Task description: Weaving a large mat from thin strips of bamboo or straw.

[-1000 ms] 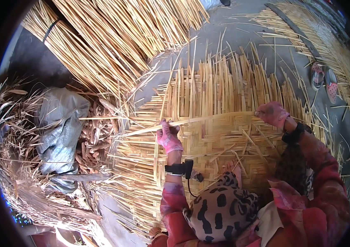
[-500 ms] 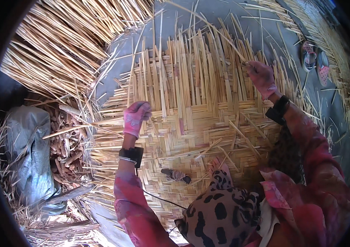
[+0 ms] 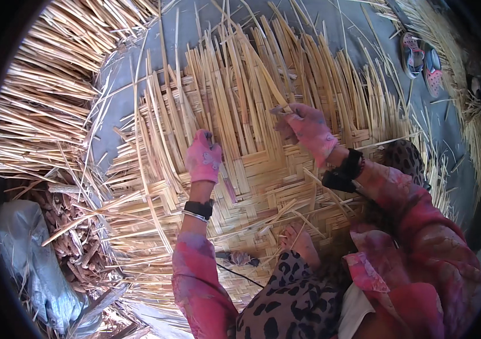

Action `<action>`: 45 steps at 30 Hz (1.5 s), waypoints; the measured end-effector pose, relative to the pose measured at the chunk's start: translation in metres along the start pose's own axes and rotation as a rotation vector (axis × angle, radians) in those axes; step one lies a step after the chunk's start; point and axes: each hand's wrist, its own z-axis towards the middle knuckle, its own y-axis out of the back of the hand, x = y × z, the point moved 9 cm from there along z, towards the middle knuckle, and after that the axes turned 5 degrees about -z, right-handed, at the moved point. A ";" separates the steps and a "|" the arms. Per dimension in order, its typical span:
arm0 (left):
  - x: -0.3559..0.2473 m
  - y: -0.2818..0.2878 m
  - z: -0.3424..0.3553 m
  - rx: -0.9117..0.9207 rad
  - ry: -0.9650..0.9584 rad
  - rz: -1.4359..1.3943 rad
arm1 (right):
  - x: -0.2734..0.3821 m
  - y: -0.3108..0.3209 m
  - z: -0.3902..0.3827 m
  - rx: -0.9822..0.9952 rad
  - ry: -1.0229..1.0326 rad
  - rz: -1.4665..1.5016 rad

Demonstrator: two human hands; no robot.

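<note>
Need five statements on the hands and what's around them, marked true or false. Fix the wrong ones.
1. The right hand, pink-gloved, holds a long, flat straw-coloured strip. True.
2. The left hand is bare. False: the left hand wears a pink glove.
3. A bare foot rests on the straw-coloured woven mat. True.
4. A silvery-grey plastic sack lies right of the mat. False: the sack is left of it.
5. Black wristbands are worn on both sides. True.
</note>
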 end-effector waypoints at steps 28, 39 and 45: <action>-0.033 -0.069 -0.009 0.903 0.691 -1.872 | 0.001 -0.079 0.085 0.381 0.605 -1.758; -0.058 -0.041 0.001 0.846 0.507 -1.835 | 0.034 -0.036 0.054 0.241 0.726 -0.293; -0.047 -0.052 0.010 0.635 0.444 -1.514 | 0.011 -0.054 0.034 0.371 0.059 0.428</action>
